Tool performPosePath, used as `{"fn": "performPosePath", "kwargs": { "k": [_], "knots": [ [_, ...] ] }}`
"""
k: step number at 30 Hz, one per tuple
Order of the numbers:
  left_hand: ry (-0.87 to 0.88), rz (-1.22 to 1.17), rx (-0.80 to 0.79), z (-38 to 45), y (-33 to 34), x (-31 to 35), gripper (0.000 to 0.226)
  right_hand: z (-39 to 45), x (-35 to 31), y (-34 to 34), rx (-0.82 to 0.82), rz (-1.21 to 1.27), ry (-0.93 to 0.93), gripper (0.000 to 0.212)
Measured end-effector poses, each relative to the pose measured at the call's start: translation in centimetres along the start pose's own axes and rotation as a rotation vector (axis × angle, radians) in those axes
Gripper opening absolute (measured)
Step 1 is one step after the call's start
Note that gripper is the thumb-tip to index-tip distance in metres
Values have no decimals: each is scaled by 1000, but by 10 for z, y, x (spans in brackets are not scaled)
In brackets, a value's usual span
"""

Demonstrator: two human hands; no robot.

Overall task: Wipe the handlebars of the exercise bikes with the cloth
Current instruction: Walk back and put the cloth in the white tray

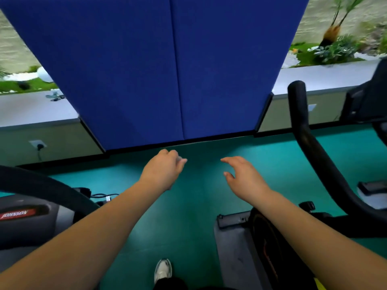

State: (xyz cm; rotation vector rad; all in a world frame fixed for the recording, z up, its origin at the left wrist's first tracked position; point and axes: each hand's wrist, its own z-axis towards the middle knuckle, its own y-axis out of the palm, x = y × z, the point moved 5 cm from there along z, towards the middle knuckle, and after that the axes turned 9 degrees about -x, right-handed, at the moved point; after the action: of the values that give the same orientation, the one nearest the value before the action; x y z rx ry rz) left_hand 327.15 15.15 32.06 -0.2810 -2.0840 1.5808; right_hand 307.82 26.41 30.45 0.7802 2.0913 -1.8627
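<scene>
My left hand (163,170) reaches out over the green floor with its fingers curled. A small pale grey scrap, apparently the cloth (182,160), shows at its fingertips, and most of it is hidden by the hand. My right hand (244,176) hovers beside it with relaxed, spread fingers and holds nothing. A black handlebar (299,116) of the exercise bike on the right rises well right of my right hand. On the left, the curved black bar (44,185) of a second bike lies below and left of my left hand. Neither hand touches a bar.
A blue padded panel (159,70) stands straight ahead, down to the floor. Grey ledges with plants (335,49) run behind it on both sides. A wall socket (38,145) sits low on the left. The right bike's grey base (234,248) and my shoe (163,271) are below.
</scene>
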Motion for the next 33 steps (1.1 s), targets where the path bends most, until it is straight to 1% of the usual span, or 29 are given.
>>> {"fn": "performPosePath", "kwargs": {
  "k": [2, 4, 8, 13, 16, 19, 23, 28, 33],
  "knots": [
    [47, 114, -47, 20, 0, -19, 40, 26, -2, 11, -4, -1, 62, 42],
    [111, 171, -72, 41, 0, -37, 39, 51, -6, 21, -5, -11, 110, 41],
    [202, 151, -78, 84, -3, -67, 29, 91, -9, 36, -22, -58, 200, 45],
    [296, 191, -138, 143, 0, -77, 28, 128, -2, 34, -16, -168, 310, 53],
    [319, 183, -174, 179, 4, -70, 31, 150, 10, 26, -30, -237, 367, 56],
    [332, 193, -202, 219, 5, -55, 38, 180, 31, 16, -38, -232, 440, 57],
    [352, 261, -234, 273, -2, -34, 35, 221, 59, 2, -71, -193, 522, 58],
    [411, 279, -243, 334, -15, -9, 35, 257, 88, -18, -94, -154, 597, 57],
    [485, 291, -278, 395, -17, 21, 35, 289, 114, -39, -60, -128, 666, 56]
  ]
}}
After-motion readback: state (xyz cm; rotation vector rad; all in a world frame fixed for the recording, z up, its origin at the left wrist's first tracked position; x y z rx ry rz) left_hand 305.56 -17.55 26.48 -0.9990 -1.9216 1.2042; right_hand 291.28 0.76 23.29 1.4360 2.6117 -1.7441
